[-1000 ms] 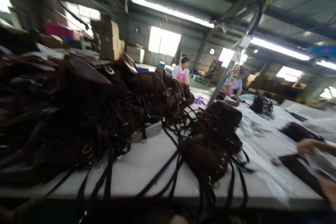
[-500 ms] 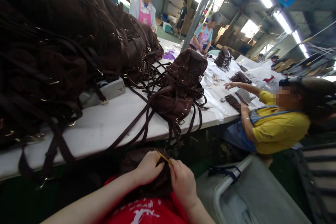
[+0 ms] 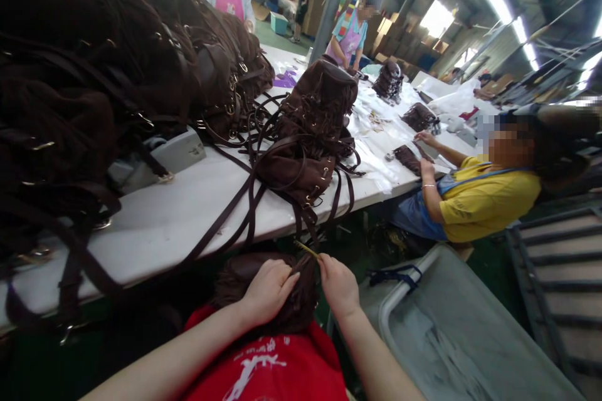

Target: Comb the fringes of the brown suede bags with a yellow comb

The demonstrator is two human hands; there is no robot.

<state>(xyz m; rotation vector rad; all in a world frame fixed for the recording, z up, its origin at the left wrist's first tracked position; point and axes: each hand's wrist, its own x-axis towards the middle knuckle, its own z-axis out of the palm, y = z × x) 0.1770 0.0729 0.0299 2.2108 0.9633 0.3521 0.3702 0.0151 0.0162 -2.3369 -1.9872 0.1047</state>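
Observation:
A dark brown fringed bag point(image 3: 239, 269) rests in my lap, against the red shirt. My left hand point(image 3: 269, 291) is closed over its upper side, fingers gripping the brown material. Between the thumb and fingers of my right hand point(image 3: 339, 285) is a slim yellow stick-like tool point(image 3: 306, 249), pointing up and left beyond the bag's right edge. Its exact kind is too small to tell. Directly ahead, brown drawstring bags point(image 3: 301, 172) with long straps lie at the table's edge.
A large pile of brown bags point(image 3: 132, 44) covers the left of the white table point(image 3: 155, 219), straps hanging over the edge. At right, a co-worker in yellow point(image 3: 489, 194) handles brown pieces. A grey bin point(image 3: 470, 319) stands at lower right. Other people work across the table.
My right hand has moved right, away from my left hand, with the yellow tool. The left hand now lies flatter over the bag. The view has shifted, and the co-worker's reaching arm has drawn back.

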